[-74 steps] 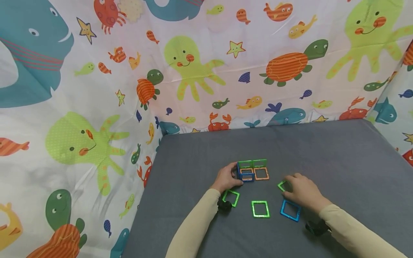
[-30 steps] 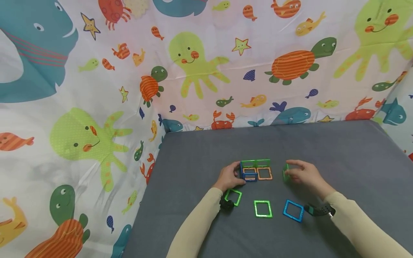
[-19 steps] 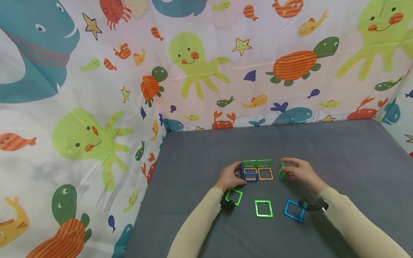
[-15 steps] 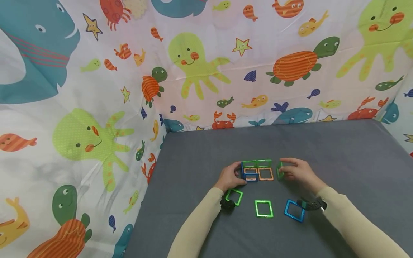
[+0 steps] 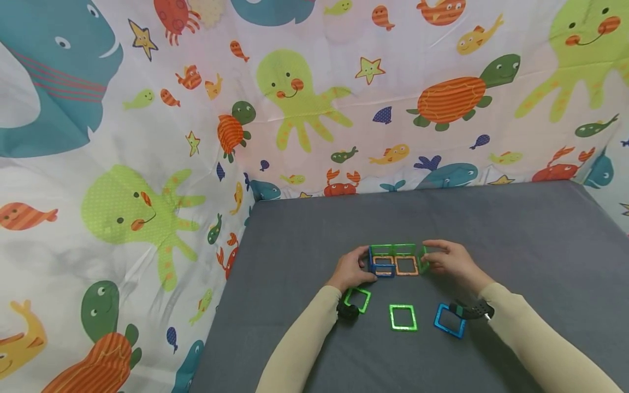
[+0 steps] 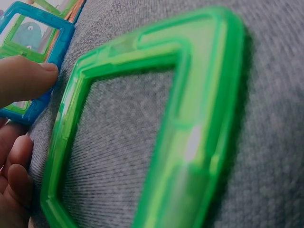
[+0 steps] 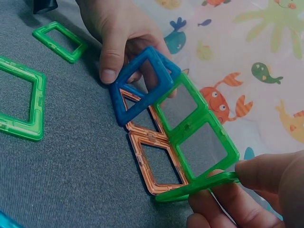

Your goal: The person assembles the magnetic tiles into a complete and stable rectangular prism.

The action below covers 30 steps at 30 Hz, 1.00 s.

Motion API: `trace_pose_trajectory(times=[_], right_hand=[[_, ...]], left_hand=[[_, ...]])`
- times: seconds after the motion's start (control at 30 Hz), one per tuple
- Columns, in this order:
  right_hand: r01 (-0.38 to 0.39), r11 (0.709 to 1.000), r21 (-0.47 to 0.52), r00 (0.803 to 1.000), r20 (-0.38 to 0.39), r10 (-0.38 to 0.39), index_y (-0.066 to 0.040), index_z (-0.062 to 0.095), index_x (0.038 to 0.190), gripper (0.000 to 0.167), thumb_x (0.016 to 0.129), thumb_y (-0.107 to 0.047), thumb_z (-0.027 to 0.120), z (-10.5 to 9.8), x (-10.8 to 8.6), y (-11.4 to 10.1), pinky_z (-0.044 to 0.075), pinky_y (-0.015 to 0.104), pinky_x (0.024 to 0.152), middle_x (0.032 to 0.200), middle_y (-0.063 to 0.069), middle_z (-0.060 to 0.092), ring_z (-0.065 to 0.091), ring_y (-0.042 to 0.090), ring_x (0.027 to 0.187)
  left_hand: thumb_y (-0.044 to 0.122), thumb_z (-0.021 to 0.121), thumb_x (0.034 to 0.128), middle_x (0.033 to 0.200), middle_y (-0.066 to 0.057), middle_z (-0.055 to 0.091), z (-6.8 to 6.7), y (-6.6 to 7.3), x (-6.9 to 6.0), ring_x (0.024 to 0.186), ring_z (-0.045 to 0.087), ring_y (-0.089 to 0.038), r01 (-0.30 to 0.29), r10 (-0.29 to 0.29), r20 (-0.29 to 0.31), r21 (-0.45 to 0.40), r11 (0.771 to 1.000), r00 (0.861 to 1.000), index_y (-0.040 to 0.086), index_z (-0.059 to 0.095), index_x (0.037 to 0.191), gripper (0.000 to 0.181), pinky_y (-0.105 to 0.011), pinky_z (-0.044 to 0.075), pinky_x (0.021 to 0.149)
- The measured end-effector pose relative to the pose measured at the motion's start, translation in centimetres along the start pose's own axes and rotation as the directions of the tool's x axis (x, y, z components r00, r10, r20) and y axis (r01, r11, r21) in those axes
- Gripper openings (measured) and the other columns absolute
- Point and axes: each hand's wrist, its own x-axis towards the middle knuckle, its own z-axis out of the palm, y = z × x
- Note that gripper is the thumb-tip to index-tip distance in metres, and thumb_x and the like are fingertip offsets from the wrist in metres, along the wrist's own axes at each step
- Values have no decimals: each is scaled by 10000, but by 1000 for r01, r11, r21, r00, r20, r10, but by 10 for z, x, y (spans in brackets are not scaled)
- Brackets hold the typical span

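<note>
Grey cloth (image 5: 304,229) below sea-print sheet (image 5: 314,169). Near centre of head view, left hand (image 5: 350,269) grips blue tiles (image 7: 148,103), thumb at front. Farther right, right hand (image 5: 454,262) pinches green tile (image 7: 183,191), roughly upright at edge of right orange tile (image 7: 144,161); contact unclear. Possible trouble: pushed in crooked or too hard, it could knock rear green wall (image 7: 190,124) over.

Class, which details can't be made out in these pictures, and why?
Head view: part of the loose blue square, behind the black wrist camera.
Right wrist view: part of the middle green square, cut off by the left edge.
Left wrist view: much of the left hand, cut off by the left edge.
</note>
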Motion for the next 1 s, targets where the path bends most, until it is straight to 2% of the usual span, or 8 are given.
trace_pose_trajectory(times=[0.23, 0.57, 0.77, 1.0], right_hand=[[-18, 1000, -15, 1000, -16, 18, 42, 440, 1497, 567, 1011, -195, 608, 4, 1, -2, 606, 330, 805, 1225, 207, 709, 718, 172, 976], [12, 999, -41, 1000, 3, -12, 66, 451, 1480, 566, 1000, -176, 629, 9, 3, -3, 608, 394, 820, 1239, 269, 700, 731, 238, 987], [25, 999, -48, 1000, 18, -24, 59, 438, 1488, 561, 1008, -174, 611, 12, 6, 0, 597, 370, 814, 1213, 250, 718, 705, 166, 951], [34, 999, -23, 999, 30, -33, 60, 418, 1499, 545, 1000, -115, 552, 14, 8, 4, 569, 320, 766, 1199, 222, 722, 602, 103, 836]], left_hand=[[198, 894, 770, 1128, 10, 685, 1, 0, 0, 888, 530, -60, 3, -3, 2, 11, 1000, 1000, 195, 522, 1496, 816, -243, 455, 786], [204, 883, 778, 1249, -1, 686, 0, 0, -2, 911, 537, -74, 2, -2, 12, 10, 1000, 1000, 191, 517, 1501, 810, -253, 455, 790], [207, 882, 781, 1241, 8, 680, 1, -2, -1, 900, 525, -76, 5, -5, 20, 1, 1000, 1000, 194, 509, 1507, 816, -261, 449, 775], [204, 885, 778, 1245, 5, 682, 2, -3, -1, 901, 523, -74, 3, -4, 14, 6, 1000, 1000, 195, 516, 1502, 813, -253, 448, 779]])
